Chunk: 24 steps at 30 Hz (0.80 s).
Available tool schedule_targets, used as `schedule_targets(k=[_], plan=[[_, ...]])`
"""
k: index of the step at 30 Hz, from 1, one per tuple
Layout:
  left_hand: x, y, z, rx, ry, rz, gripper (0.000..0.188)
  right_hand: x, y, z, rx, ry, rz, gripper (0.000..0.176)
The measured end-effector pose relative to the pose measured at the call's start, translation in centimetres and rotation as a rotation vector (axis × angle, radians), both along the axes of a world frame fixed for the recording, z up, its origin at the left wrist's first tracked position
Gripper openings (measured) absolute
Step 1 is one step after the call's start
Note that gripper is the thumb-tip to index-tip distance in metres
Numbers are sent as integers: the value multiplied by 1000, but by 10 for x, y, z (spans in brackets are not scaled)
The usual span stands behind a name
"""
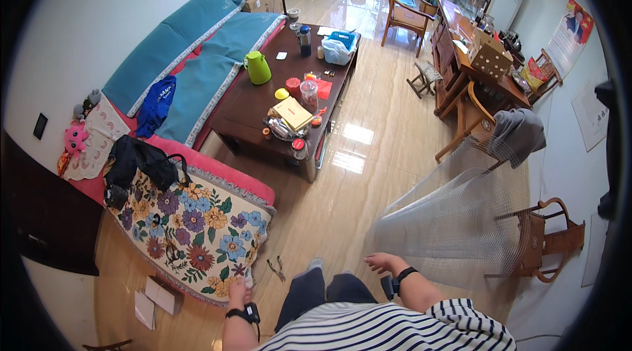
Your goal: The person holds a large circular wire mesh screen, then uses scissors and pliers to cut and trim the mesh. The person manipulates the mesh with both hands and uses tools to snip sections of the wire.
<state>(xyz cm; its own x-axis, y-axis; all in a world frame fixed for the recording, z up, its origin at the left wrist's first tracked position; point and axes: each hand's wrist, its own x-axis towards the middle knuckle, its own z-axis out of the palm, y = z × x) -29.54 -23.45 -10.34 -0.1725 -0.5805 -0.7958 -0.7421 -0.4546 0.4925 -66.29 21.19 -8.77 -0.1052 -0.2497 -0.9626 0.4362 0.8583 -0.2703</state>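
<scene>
My left hand [238,290] is at the front corner of a floral fringed cover [200,222] spread over a red seat. Its fingers look curled, and whether they grip the cloth is too small to tell. My right hand [382,263] hangs with fingers apart and nothing in it, near the lower edge of a loosely curled sheet of wire mesh [444,217]. The mesh stands on the floor, against a wooden chair [535,242] that lies tipped over. A pair of pliers [277,269] lies on the floor between my left hand and my feet.
A dark wooden coffee table [237,114] carries a green jug [257,68], jars and boxes. Beyond the mesh, a grey cloth [518,133] hangs on another wooden chair [469,126]. A folding stool [424,79] stands by the desk [456,54]. White boxes [160,296] lie at lower left.
</scene>
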Motion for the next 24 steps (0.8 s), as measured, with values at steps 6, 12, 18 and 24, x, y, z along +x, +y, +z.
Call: schedule_targets(k=[6, 12, 18, 24], plan=[[111, 73, 5, 87, -53, 269, 16, 2, -32, -56, -36, -57, -10, 53], [243, 194, -11, 19, -196, 271, 24, 20, -27, -110, 61, -321, 203, 50], [292, 247, -5, -200, -343, 364, 30, 17, -75, -93, 192, -150, 329, 39], [379, 265, 25, -42, -316, 452, 39, 102, -258, -63, 144, -24, 672, 38]])
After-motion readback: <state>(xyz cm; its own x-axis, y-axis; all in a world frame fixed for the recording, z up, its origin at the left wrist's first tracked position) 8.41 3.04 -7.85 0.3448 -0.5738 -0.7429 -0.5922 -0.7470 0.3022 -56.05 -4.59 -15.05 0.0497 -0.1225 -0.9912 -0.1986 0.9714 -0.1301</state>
